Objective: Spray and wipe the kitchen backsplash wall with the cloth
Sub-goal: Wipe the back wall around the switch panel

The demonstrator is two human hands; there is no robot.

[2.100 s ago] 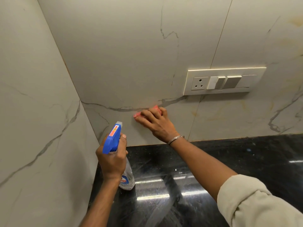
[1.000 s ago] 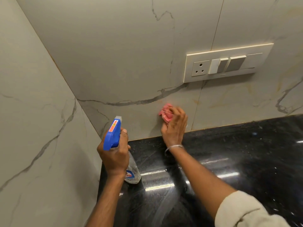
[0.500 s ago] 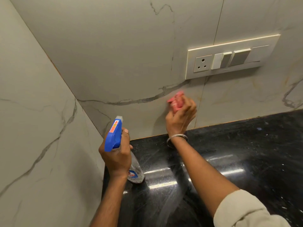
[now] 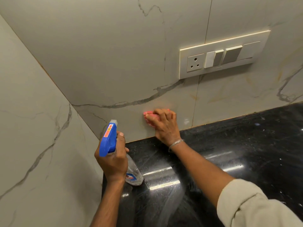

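Marble wall point(image 4: 114, 63) over black bench point(image 4: 246, 153) — right hand point(image 4: 165, 126) bunches the soft, probably damp cloth point(image 4: 150, 119) in curled fingers point(image 4: 164, 113); left hand point(image 4: 113, 161) grips the light bottle point(image 4: 108, 138) by its neck.

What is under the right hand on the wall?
A bunched pink cloth, pressed against the backsplash wall by the right hand. Only its left edge shows past the fingers; the rest, and the wall patch beneath it, are covered.

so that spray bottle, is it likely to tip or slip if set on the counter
Probably top-heavy: the spray bottle has a bulky blue trigger head above a slim clear body, so it may tip. The glossy counter could let it slide. The left hand grips its neck.
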